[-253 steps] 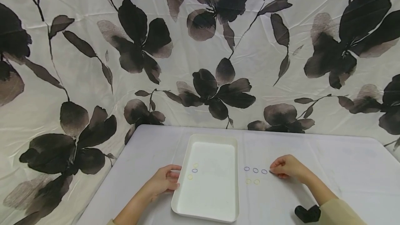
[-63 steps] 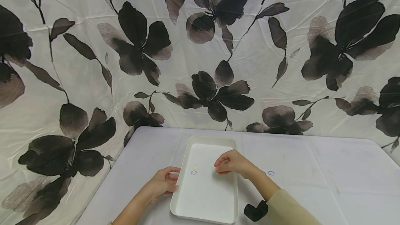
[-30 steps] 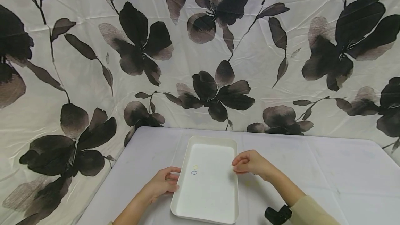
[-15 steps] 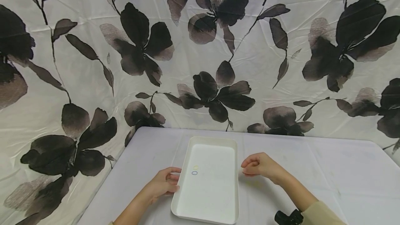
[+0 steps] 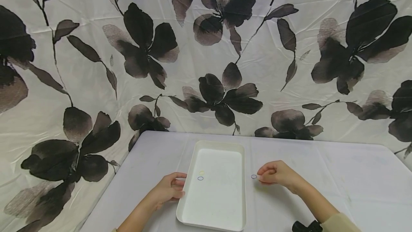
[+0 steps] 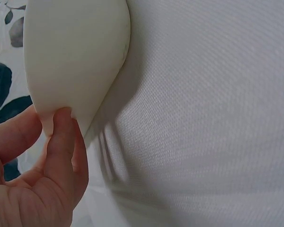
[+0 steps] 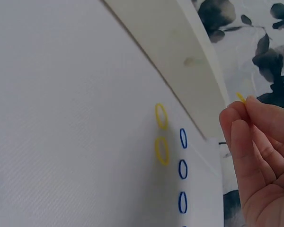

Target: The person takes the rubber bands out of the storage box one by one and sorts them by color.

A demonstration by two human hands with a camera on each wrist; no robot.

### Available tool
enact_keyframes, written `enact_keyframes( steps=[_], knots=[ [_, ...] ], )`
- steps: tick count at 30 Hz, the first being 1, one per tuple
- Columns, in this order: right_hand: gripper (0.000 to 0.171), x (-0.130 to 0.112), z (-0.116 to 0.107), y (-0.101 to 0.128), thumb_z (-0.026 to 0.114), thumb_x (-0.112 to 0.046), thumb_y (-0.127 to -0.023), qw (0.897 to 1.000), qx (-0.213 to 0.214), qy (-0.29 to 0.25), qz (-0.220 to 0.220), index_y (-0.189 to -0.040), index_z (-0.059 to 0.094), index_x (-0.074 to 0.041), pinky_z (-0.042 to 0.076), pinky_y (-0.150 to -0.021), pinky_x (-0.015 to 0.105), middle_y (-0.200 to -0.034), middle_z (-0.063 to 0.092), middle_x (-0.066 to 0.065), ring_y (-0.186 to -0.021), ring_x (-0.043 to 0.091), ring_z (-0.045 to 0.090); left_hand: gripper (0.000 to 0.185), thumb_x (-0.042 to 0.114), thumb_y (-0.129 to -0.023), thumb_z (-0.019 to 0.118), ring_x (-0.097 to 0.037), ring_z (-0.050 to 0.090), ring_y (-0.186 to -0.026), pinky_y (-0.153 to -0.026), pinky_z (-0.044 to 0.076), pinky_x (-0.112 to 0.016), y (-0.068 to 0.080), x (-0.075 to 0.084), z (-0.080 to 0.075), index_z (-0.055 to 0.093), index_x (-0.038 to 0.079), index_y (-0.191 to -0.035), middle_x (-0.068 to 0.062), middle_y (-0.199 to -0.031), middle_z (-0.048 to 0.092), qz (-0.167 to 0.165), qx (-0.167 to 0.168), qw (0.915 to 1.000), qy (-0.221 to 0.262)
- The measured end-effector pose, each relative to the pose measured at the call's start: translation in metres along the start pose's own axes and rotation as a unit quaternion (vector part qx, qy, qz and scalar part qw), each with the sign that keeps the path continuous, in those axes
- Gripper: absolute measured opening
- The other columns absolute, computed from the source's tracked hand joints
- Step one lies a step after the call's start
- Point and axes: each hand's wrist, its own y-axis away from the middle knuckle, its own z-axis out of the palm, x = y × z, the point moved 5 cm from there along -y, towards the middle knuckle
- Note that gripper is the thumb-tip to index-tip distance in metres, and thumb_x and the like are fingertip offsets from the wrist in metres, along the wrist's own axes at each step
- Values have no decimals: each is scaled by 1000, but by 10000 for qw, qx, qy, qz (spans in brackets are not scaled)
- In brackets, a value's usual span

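Left hand at the left edge of the white tray; grip narrow, rim pinched between thumb and fingers; tray sits on the table; inside the tray, toward its left wall, a yellow ring and a blue ring lie just beside each other; right of the tray, on the table, two more yellow rings next to a row of blue rings, three whole, a fourth cut by the frame; right hand right of the tray, grip narrow, fingertips pinching a yellow ring, partly hidden; black wrist device below it.
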Motion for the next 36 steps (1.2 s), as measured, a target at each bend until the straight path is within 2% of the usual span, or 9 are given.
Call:
enact_keyframes(
  steps=[9,19,36],
  knots=[
    [30,7,-4,4,66,-1,-82,10000,-6,-42,71,-99,55,21,55,-75,35,-76,66,5,-75,15,64,59,-15,-73,62,-24,58,-86,-68,54,-34,0,0,0,45,-7,-128,-18,-104,55,-30,60,10000,-31],
    [30,23,-9,10,66,-2,-82,9997,90,18,218,-99,55,21,55,-70,28,-74,66,4,-72,10,63,59,-15,-73,63,-23,58,-85,-68,54,-34,-1,-1,0,44,-7,-128,-19,-104,55,11,43,10000,-8],
    [28,41,-18,20,66,1,-80,9994,153,-105,299,-97,56,20,54,-67,26,-75,66,5,-71,12,63,58,-15,-74,62,-23,58,-85,-68,54,-34,0,1,1,44,-8,-128,-19,-104,55,-16,-5,10000,24]
  ],
)
